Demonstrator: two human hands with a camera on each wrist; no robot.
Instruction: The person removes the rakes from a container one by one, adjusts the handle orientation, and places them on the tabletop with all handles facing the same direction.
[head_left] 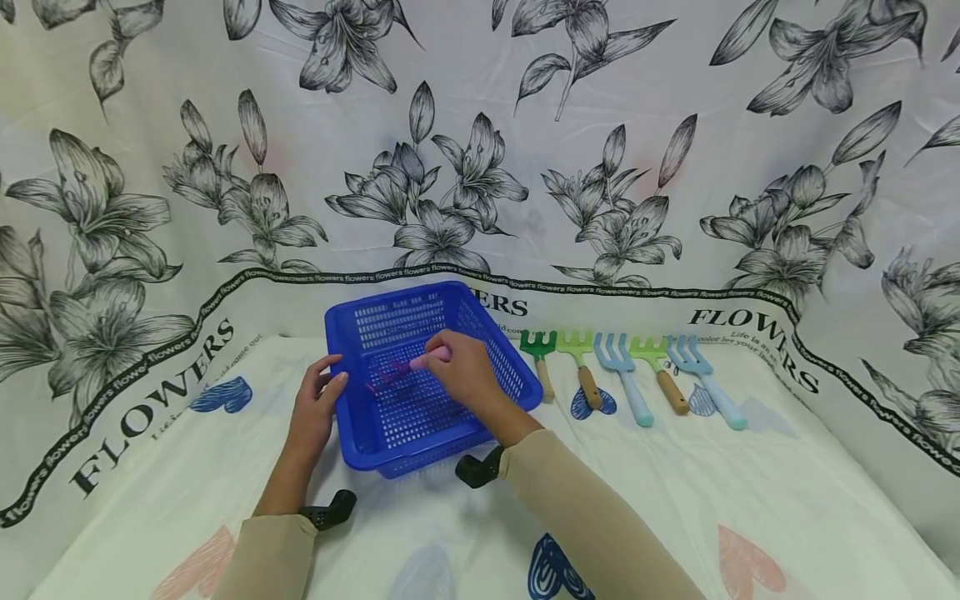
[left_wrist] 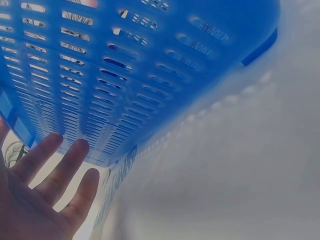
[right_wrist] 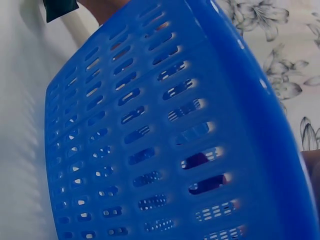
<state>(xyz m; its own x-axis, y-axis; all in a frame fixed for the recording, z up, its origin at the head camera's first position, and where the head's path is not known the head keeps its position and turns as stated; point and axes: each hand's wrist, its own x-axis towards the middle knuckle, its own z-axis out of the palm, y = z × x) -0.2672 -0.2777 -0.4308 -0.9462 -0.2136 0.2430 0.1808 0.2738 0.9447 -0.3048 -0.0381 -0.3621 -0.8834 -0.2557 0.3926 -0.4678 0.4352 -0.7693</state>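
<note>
A blue plastic basket (head_left: pixel 437 454) with slotted walls stands on the cloth, in the middle of the head view. At its left rim is my left hand (head_left: pixel 313 408), thumb over the edge and the other fingers along the outer wall. Those fingers (left_wrist: pixel 76 197) look nearly straight in the left wrist view. My right hand (head_left: pixel 468 371) reaches inside the basket and pinches the pink handle of a small garden rake (head_left: pixel 390 372). Its magenta head points left, low over the basket floor. The slotted wall (right_wrist: pixel 145 120) hides most of the right hand in the right wrist view.
Right of the basket lies a row of garden rakes: a dark green one (head_left: pixel 540 346), light green ones (head_left: pixel 577 343) with wooden handles, and blue ones (head_left: pixel 618 354). A flower-printed curtain (head_left: pixel 442 167) hangs behind the heart-patterned cloth (head_left: pixel 637 500).
</note>
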